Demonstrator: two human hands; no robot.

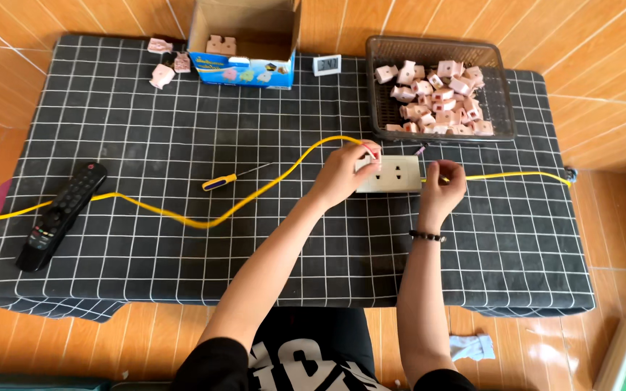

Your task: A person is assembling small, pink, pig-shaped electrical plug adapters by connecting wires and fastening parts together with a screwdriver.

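While left hand [342, 174] clasps the white socket block [393, 174] | right hand [443, 185] pinches yellow cable [182, 216] | block rigid, light, best gripped by its edges; cable limp.

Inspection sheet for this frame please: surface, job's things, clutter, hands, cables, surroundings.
Surface: low table under a black checked cloth.
Job's things: white socket plate flat on the cloth; basket of pinkish sockets; screwdriver lying apart.
Clutter: remote control, open carton, small clock, loose pink pieces.
Hands: left hand on the plate's left end; right hand at its right end.
Cables: yellow cable runs across the table.
Surroundings: orange tiled floor.
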